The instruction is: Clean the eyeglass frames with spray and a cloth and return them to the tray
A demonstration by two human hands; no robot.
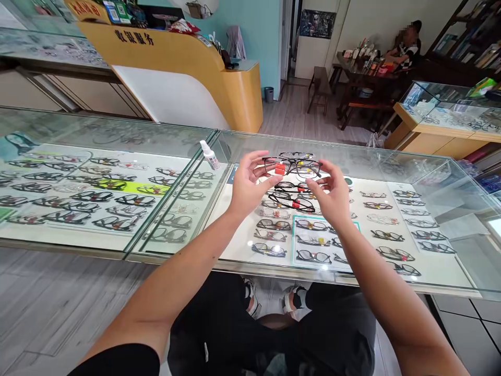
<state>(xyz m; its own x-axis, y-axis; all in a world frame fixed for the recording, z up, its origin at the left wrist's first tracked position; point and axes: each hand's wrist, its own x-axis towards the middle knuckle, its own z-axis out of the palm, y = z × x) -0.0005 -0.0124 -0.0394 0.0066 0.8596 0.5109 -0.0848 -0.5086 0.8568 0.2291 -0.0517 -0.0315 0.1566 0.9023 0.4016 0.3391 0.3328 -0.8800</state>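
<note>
Both hands hold up a pair of dark-framed glasses [291, 166] above the glass counter. My left hand [250, 183] is closed around the left end of the frame, near a red tag on the lens. My right hand [332, 190] grips the other end between thumb and fingers. Below and behind the held pair, more black glasses [291, 201] with red tags show between my hands. Whether these rest on the glass top or lie under it is hard to tell.
Rows of glasses [309, 240] lie inside the glass display counter [391, 277]. A white spray bottle [210, 155] stands on the counter to the left. Beyond are a yellow desk [176, 57], a bench [321, 86] and a seated person [405, 47] at a table.
</note>
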